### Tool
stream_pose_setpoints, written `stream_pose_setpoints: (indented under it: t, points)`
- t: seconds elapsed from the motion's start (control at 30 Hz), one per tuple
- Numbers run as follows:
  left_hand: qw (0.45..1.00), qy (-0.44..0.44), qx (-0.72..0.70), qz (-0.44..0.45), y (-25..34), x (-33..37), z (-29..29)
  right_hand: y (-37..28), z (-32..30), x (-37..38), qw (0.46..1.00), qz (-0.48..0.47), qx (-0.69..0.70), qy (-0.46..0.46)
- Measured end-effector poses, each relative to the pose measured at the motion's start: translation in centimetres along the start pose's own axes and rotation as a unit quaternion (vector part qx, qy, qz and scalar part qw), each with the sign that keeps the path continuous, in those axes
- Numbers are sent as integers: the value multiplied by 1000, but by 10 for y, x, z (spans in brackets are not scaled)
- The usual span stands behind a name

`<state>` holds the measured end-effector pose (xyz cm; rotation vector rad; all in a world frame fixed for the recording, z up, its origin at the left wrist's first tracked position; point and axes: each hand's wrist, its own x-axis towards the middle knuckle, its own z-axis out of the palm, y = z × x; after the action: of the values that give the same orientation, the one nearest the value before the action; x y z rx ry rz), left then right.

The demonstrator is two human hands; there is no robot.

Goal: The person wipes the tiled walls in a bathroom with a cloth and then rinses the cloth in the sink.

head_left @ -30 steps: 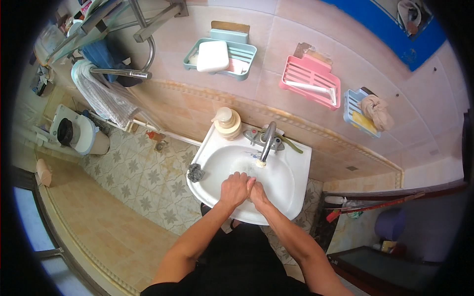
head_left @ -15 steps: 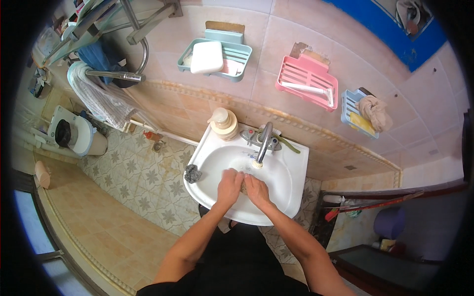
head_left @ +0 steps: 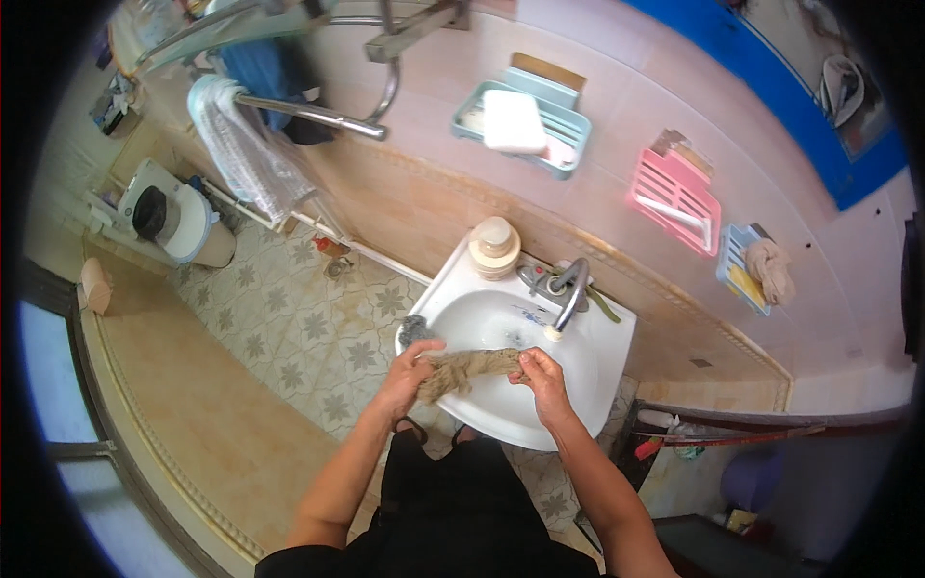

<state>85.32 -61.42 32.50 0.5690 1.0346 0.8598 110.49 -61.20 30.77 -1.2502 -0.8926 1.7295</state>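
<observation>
A wrung-looking brown cloth (head_left: 472,370) stretches between my hands, across the near left part of the white washbasin (head_left: 588,405). My right hand (head_left: 541,381) pinches its right end between thumb and fingers. At the bunched left end, my left hand (head_left: 403,378) grips the cloth, one finger reaching out over it. Part of that grip is hidden by the fabric. Just beyond the left hand, a grey scouring pad (head_left: 414,329) rests on the basin's left rim. The curved chrome faucet (head_left: 575,294) stands at the back, and no running water shows.
A cream pump bottle (head_left: 494,249) stands on the basin's back left corner. On the wall hang a green soap dish (head_left: 568,125), a pink dish (head_left: 655,178) and a blue dish (head_left: 734,255). A towel bar (head_left: 313,118) juts out at the left, holding a white towel (head_left: 236,144).
My hands have moved apart, and the cloth bunched between them is now drawn out lengthwise. The left hand has gone toward the basin's left edge. The view has turned left.
</observation>
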Motion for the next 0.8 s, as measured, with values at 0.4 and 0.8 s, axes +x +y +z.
stream_pose_setpoints:
  t: [0.4,0.8]
  points:
    - [970,204,10,134,44,-78,-90,15,189,26,974,53,106,-190]
    - [792,569,114,191,-2,-168,-215,-21,292,47,937,100,209,-260]
